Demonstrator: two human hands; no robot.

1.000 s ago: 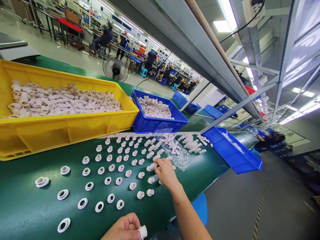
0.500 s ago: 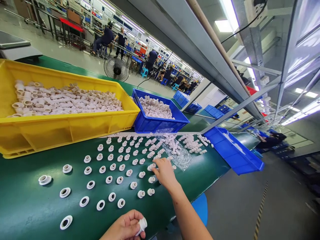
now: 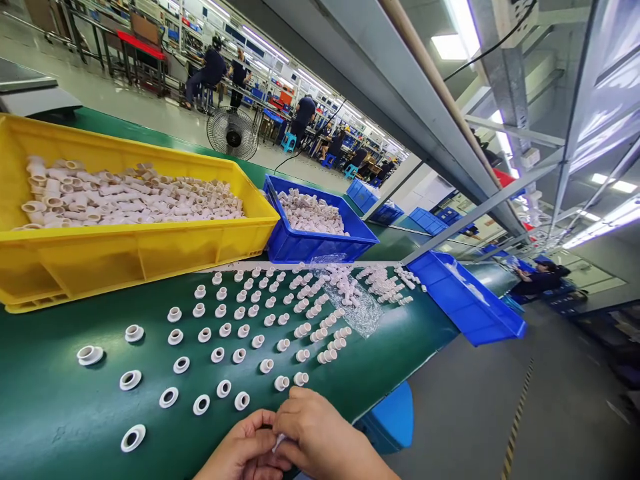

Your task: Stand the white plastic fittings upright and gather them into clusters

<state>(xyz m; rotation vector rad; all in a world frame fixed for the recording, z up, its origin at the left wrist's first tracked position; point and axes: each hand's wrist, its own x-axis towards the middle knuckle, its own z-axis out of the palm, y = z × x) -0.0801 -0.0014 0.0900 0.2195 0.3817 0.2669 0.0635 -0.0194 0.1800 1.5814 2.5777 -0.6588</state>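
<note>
My left hand [image 3: 243,448] and my right hand [image 3: 323,437] meet at the table's near edge, fingers closed together around a white plastic pipe fitting [image 3: 279,441]. Only a sliver of the fitting shows between the fingertips; whether the right fingers hold a second piece is hidden. Spread in rows over the green tabletop [image 3: 60,413] stand many white flanged fittings [image 3: 242,401], open ends up. Just beyond my right hand are fittings with a narrower top [image 3: 301,379]. Longer white pieces [image 3: 328,356] lie to the right of these.
A yellow bin [image 3: 135,257] and a blue bin [image 3: 320,250] full of white fittings line the far side. Clear plastic wrap [image 3: 367,317] lies beside heaped fittings [image 3: 383,283]. Another blue bin [image 3: 465,300] tilts at the right edge. A blue stool [image 3: 390,417] stands below.
My right hand has come back from among the rows to the near edge and joined my left hand at the fitting. The left hand stays low, still gripping it.
</note>
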